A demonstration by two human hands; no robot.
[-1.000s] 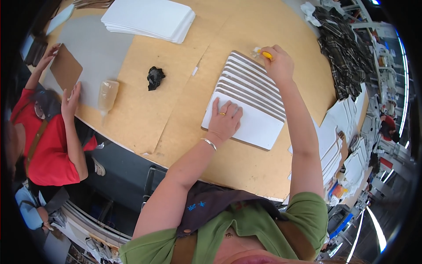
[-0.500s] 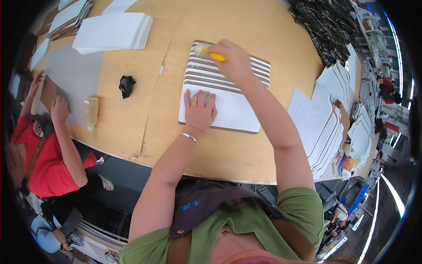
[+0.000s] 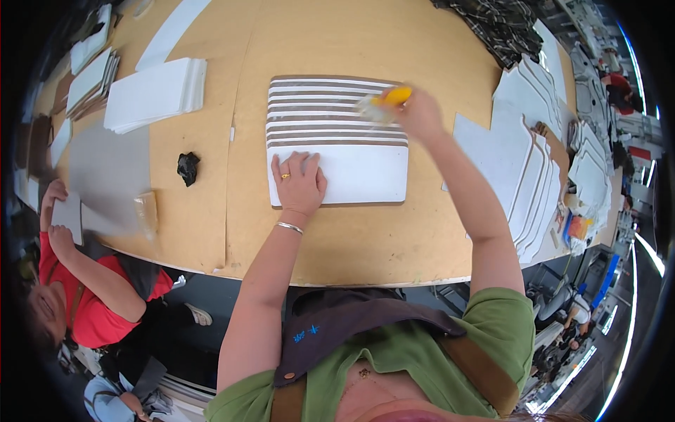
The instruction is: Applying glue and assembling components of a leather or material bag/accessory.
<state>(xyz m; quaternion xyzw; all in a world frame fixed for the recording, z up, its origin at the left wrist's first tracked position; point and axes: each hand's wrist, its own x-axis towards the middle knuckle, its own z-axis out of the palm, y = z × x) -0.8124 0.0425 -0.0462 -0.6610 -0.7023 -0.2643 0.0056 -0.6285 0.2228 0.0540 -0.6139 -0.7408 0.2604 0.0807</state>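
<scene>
Fanned out before me is a stack of white panels point(image 3: 365, 174), overlapped so that white and brown strips alternate along its far half. My left hand point(image 3: 301, 188) lies on the top panel with its fingers spread, pressing nothing but the panel's surface. Over the right side of the strips, my right hand point(image 3: 425, 117) is closed around a brush with a yellow handle point(image 3: 399, 95). Its pale bristles are smeared by motion, so I cannot tell whether they touch the strips.
A white stack point(image 3: 151, 98) lies far left, near a crumpled black lump point(image 3: 188, 169) and a plastic bottle point(image 3: 146, 214). Shaped white pieces point(image 3: 524, 179) cover the right side, with dark checked cloth point(image 3: 496, 28) behind. A co-worker in red point(image 3: 105, 309) handles a pale piece at the left.
The brush in my right hand has swept from the strips' left end to their right side. My left hand stays on the top panel. The co-worker's hands now hold a pale piece.
</scene>
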